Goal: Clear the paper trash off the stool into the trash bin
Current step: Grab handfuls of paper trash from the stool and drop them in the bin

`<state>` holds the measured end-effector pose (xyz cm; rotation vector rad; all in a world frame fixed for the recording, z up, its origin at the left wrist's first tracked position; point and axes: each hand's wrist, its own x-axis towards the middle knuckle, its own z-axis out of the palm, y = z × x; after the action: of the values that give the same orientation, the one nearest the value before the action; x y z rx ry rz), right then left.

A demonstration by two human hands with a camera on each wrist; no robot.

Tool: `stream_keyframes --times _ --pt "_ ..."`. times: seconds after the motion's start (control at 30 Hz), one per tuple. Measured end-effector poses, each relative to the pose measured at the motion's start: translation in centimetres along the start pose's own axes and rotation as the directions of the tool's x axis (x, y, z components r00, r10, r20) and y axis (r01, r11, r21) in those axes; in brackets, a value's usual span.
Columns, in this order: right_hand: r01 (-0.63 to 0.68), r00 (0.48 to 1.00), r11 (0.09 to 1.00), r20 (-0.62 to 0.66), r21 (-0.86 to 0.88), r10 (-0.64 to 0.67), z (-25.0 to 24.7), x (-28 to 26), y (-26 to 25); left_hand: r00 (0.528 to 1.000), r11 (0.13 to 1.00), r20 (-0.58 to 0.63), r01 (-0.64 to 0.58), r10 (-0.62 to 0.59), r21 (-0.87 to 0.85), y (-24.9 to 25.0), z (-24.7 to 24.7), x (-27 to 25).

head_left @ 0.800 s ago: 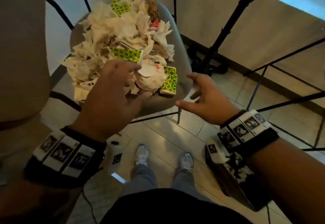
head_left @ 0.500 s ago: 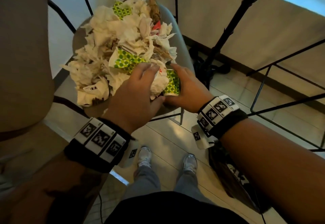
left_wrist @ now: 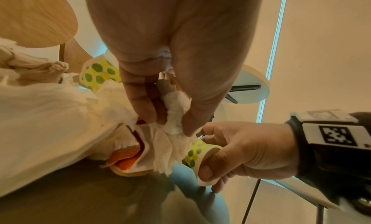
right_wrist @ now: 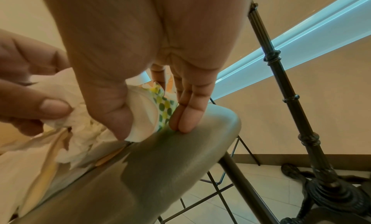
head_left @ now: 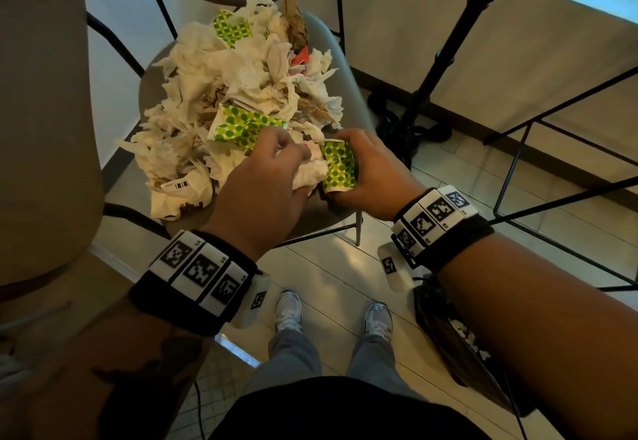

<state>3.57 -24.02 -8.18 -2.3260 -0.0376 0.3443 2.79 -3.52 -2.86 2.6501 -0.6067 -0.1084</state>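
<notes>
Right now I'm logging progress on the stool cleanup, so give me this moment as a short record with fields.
left hand: grips a white crumpled napkin
right hand: holds a green-dotted paper cup at the stool's near edge
stool: seat heaped with paper trash
trash bin: black-lined, on the floor under the right forearm
progress: most trash not yet cleared

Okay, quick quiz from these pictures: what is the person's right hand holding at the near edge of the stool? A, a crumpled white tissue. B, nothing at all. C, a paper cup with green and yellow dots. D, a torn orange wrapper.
C: the right hand has thumb and fingers curled round the dotted paper cup at the stool's near edge, while the left hand grips the white tissue.
</notes>
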Motion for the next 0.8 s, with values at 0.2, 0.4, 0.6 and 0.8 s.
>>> stream_keyframes --times 0.2,0.4,0.6,0.8 --pt "-0.038 0.999 0.998 -0.021 0.046 0.039 -0.4 -1.1 0.3 0.998 0.997 -0.052 -0.045 0.042 -0.068 -0.3 -0.4 -0.4" --pt "-0.069 0.996 0.995 -0.045 0.068 0.072 -0.5 -2.1 0.7 0.991 0.99 -0.126 -0.057 0.04 -0.132 -0.1 -0.8 -0.7" --pt "-0.136 0.971 0.973 -0.168 0.186 0.168 -1.8 -6.6 2.1 0.966 0.956 -0.182 -0.22 0.185 -0.196 1.8 -1.6 -1.0" --pt "-0.258 0.9 0.918 -0.272 0.3 0.342 -1.8 -14.7 6.1 0.92 0.899 -0.098 -0.391 0.379 -0.196 5.8 0.0 -0.6"
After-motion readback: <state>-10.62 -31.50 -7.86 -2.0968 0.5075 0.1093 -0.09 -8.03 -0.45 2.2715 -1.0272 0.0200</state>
